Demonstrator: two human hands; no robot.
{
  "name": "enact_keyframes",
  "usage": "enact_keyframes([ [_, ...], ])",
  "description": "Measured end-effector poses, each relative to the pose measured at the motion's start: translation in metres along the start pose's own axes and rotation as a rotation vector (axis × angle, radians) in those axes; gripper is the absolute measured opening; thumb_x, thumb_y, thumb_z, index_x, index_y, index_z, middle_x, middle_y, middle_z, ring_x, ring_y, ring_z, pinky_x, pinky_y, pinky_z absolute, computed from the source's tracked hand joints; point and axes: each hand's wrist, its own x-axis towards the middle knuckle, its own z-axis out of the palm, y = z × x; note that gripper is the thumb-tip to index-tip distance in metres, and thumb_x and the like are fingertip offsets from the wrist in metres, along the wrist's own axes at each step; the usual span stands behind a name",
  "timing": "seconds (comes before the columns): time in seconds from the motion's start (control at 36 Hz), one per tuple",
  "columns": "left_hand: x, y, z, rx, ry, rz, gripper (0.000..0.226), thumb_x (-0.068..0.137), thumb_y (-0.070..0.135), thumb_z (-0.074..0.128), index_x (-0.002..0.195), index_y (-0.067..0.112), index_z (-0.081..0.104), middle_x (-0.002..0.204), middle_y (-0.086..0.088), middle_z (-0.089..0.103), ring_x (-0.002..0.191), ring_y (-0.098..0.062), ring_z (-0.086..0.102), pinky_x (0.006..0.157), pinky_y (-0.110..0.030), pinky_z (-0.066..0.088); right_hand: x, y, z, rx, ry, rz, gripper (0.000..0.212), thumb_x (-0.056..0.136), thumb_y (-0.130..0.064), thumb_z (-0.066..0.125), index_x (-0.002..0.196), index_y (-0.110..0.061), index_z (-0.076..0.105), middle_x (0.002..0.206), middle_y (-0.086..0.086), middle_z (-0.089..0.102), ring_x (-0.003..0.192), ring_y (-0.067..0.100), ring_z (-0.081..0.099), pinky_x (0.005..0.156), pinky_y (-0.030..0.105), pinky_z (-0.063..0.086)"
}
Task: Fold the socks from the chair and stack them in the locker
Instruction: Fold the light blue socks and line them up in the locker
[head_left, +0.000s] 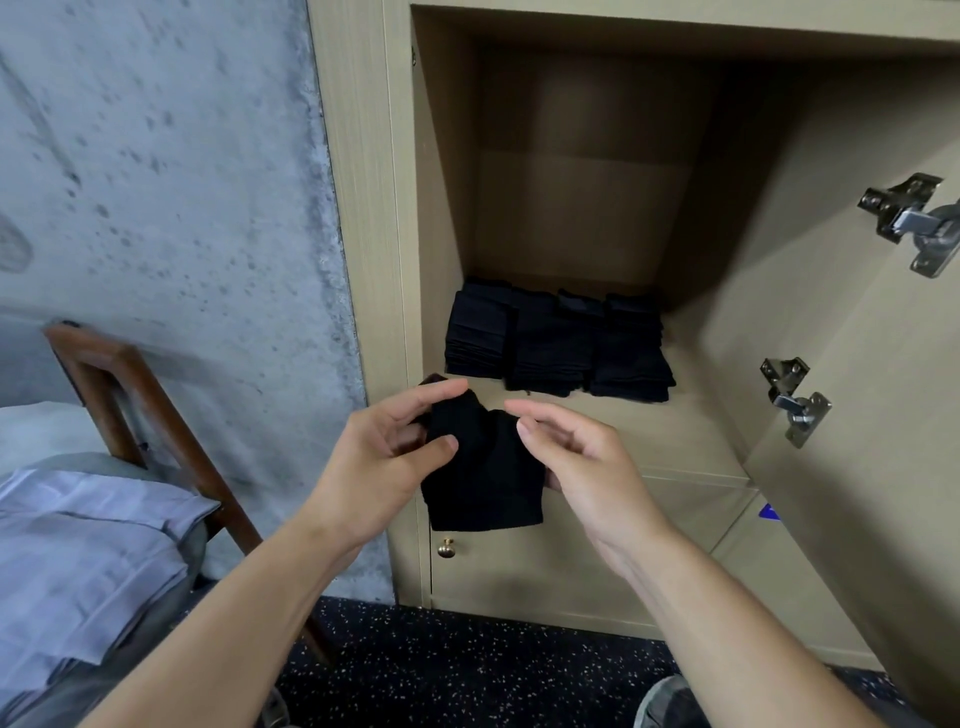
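Sock (483, 467), black, folded; pinched by left hand (384, 457) and right hand (571, 457), long axis upright, just before locker (675, 431) shelf's front edge; stacks (558, 345) directly beyond, left hand nearer.

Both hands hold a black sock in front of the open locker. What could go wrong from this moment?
1. The left hand pinches the black sock near its top, and the right hand holds only its edge, so the fold could open or the sock could fall to the floor.
2. The sock stacks sit near the shelf's front; pushing the new one in might knock them out of line.
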Motion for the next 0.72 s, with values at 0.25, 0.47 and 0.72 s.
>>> enact_keyframes([
  [0.25, 0.002, -0.003, 0.000, 0.001, 0.077, 0.047, 0.019, 0.096, 0.007, 0.068, 0.111, 0.015, 0.076, 0.106, 0.001, 0.079, 0.106, -0.011, 0.073, 0.088, -0.014, 0.053, 0.004, 0.004, -0.003, 0.094, 0.091, -0.037, 0.012, 0.093, -0.019, 0.074, 0.102, -0.026, 0.077, 0.108, -0.007, 0.074, 0.118, 0.011, 0.064, 0.102, 0.034, 0.050],
  [0.47, 0.004, -0.008, -0.004, 0.050, 0.077, 0.062, 0.029, 0.096, 0.006, 0.069, 0.113, 0.028, 0.076, 0.098, -0.023, 0.075, 0.099, -0.032, 0.074, 0.097, -0.046, 0.059, 0.001, 0.001, -0.001, 0.089, 0.043, -0.027, 0.024, 0.100, -0.019, 0.065, 0.118, -0.030, 0.075, 0.111, 0.009, 0.075, 0.112, 0.020, 0.070, 0.097, 0.033, 0.056],
  [0.72, 0.006, -0.010, -0.008, 0.112, 0.017, 0.063, 0.040, 0.097, 0.015, 0.069, 0.127, 0.041, 0.068, 0.096, -0.046, 0.060, 0.094, -0.065, 0.058, 0.092, -0.066, 0.055, 0.001, -0.001, -0.004, 0.061, -0.027, 0.006, 0.026, 0.101, -0.026, 0.062, 0.122, -0.036, 0.073, 0.114, -0.004, 0.077, 0.116, 0.011, 0.068, 0.112, 0.044, 0.047],
])
